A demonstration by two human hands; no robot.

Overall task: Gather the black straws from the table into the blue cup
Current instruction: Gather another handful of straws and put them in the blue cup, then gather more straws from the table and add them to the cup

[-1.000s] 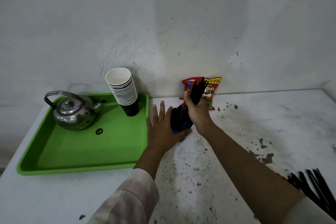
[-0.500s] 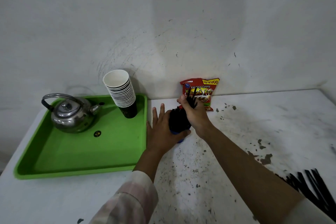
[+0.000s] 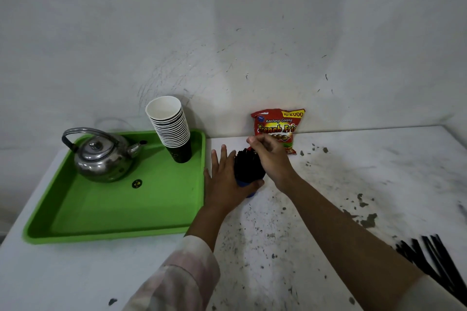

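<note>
The left hand (image 3: 225, 182) braces the cup (image 3: 249, 185), palm against its side, fingers spread and extended, thumb hooked round the base; it steadies rather than clenches. The right hand (image 3: 271, 156) sits over the bundle of straws (image 3: 247, 164) standing upright in the cup, fingers curled loosely at the straw tops; whether any straw is pinched cannot be told. Loose straws (image 3: 434, 260) lie flat on the table (image 3: 328, 184), well behind the right fingers toward the person, beside the right forearm, long axes fanned and running roughly away from the person. In my judgement, the right hand is the nearer and must draw back to them, while the left holds the cup.
</note>
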